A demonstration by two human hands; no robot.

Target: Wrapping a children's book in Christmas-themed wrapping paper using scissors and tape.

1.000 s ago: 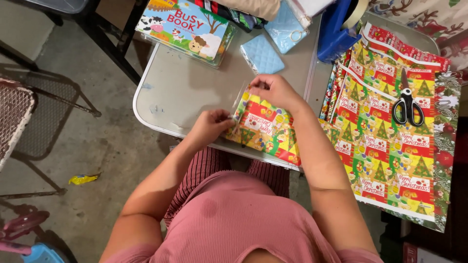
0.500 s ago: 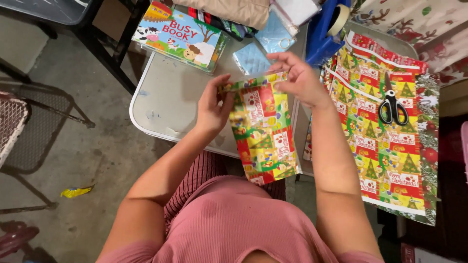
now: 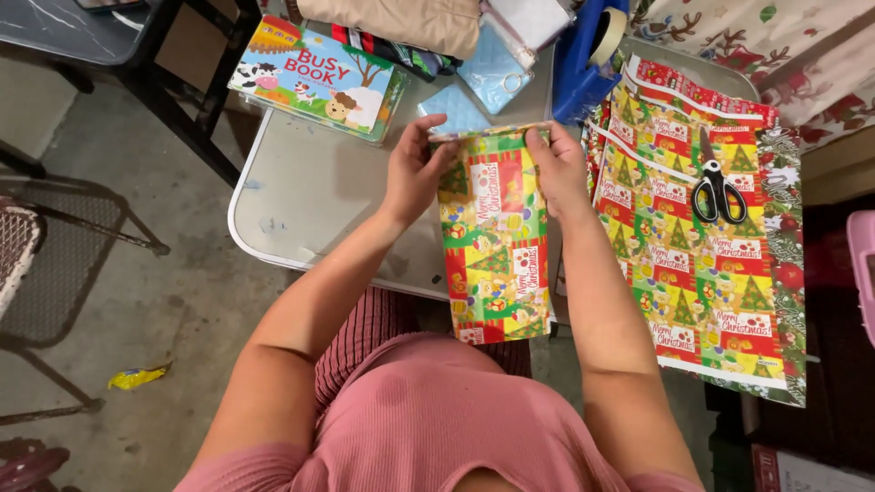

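A flat parcel wrapped in bright Christmas paper stands on end over the near edge of a grey folding table. My left hand grips its upper left corner. My right hand pinches the upper right corner, where the paper's top edge is folded over. The parcel's lower end hangs down toward my lap.
A sheet of matching wrapping paper lies at the right with black scissors on it. Behind are a blue tape dispenser, a children's picture book, light blue packets and folded cloth. A metal chair stands left.
The parcel lay flat on the table edge a second ago; both hands have lifted and turned it upright and moved to its top corners.
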